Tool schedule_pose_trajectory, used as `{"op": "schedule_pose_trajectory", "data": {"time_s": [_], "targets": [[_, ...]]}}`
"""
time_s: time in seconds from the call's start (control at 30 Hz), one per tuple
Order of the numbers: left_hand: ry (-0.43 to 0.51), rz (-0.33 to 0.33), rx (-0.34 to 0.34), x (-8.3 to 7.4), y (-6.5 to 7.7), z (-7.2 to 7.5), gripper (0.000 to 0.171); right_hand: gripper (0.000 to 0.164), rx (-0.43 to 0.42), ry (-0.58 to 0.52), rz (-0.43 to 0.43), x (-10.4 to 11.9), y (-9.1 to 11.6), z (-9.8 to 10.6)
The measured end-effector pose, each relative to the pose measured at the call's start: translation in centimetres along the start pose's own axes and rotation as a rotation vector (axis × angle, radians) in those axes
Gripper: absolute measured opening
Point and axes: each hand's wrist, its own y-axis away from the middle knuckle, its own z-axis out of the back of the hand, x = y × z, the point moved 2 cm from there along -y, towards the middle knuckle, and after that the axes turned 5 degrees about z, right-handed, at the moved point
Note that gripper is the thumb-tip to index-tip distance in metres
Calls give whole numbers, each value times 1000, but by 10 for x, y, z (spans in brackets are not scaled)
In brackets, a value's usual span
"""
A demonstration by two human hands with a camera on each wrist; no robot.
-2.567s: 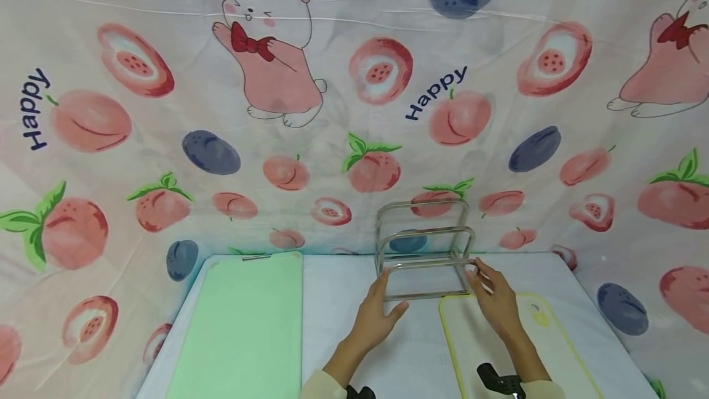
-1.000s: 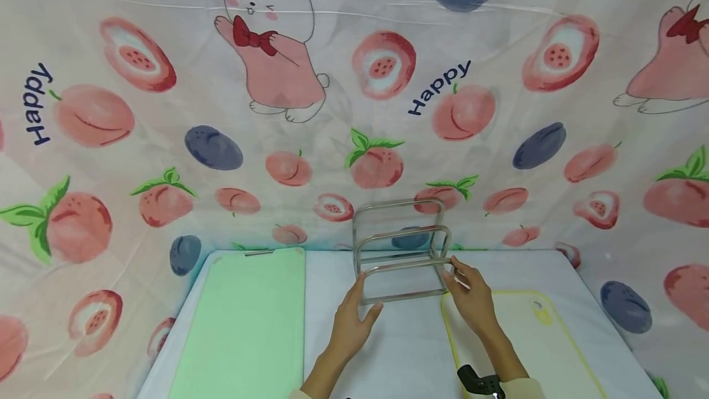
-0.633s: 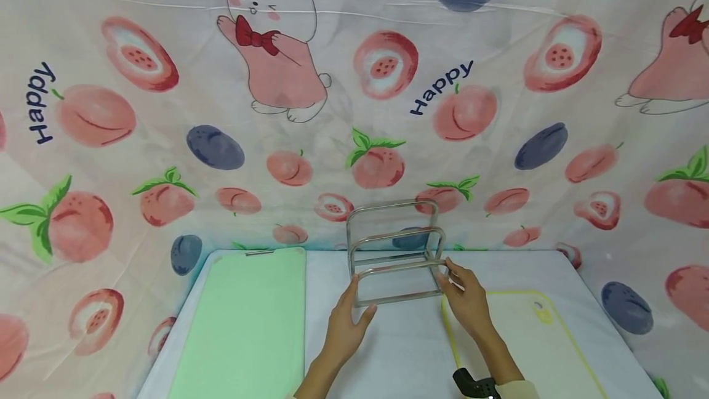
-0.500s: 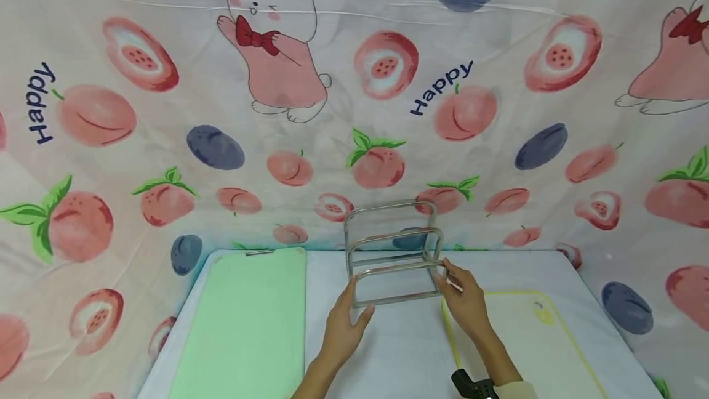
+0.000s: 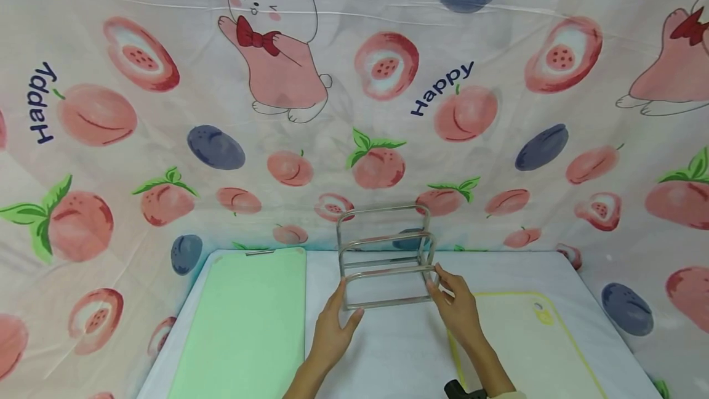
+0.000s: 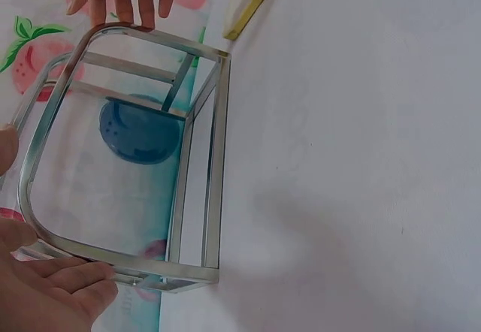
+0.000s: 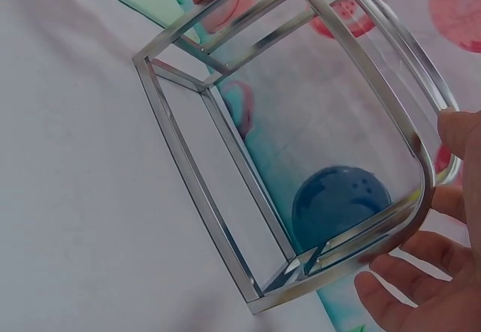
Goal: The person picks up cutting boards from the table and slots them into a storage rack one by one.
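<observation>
A silver metal wire rack (image 5: 388, 271) with several rounded hoops stands between the two hands. The left hand (image 5: 330, 331) lays nearly straight fingers against its left side, the thumb spread apart. In the left wrist view those fingers (image 6: 75, 278) run along the outside of the frame. The right hand (image 5: 458, 313) holds the right end of the front hoop, thumb in front and index finger beyond the bar. Its other fingers (image 7: 436, 253) reach along the side in the right wrist view. Whether the rack touches the table cannot be told.
A green board (image 5: 244, 325) lies at the left of the white table (image 5: 396, 356). A cream board with a yellow rim (image 5: 532, 343) lies at the right, partly under the right arm. Behind hangs a printed curtain (image 5: 332, 140) with rabbits and fruit.
The rack has moved left, from beside the cream board toward the green board. Both hands have travelled with it, and it sits slightly lower in the head view.
</observation>
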Motion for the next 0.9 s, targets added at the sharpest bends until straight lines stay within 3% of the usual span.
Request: {"op": "schedule_pose_trajectory", "data": {"time_s": [0.3,0.9], "targets": [[-36,-36,-46,6,1,11,71,51,-29,-13,78,9,9,-8],[-28,-55,-53,13,1,18,71,65,12,76,79,14,25,-18]]}}
